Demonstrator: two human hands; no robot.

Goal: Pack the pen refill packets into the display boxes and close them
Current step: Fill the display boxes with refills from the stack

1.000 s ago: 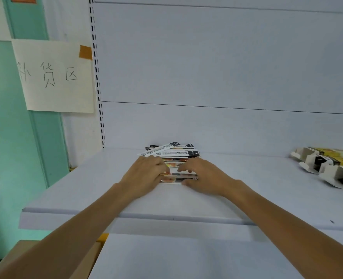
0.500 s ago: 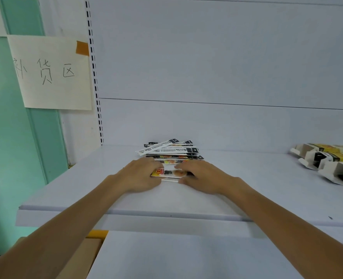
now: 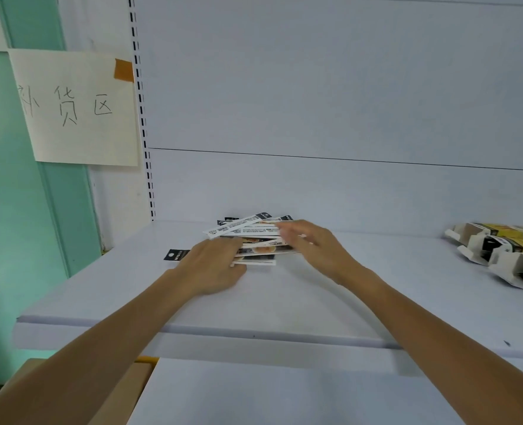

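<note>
The pen refill packets (image 3: pixel 254 239) lie in a loose, fanned pile on the shelf (image 3: pixel 284 302), near its back panel, at 12 o'clock from me. The top packets sit skewed, with their white barcode sides up.

My left hand (image 3: pixel 214 265) lies palm down on the pile's 7 o'clock corner, with its fingers laid over the nearest packets. One packet's black header (image 3: pixel 175 255) projects from under this hand toward 9 o'clock. I cannot tell whether the fingers pinch that packet.

My right hand (image 3: pixel 312 250) is at the pile's 3 o'clock end. Its fingers are extended and loosely spread against the upper packets, and the hand is blurred.

The display boxes (image 3: pixel 499 256) lie on their sides with end flaps open, at 3 o'clock, well apart from the pile. A handwritten paper sign (image 3: pixel 76 108), fixed by brown tape (image 3: pixel 124 70), hangs at 10 o'clock.
</note>
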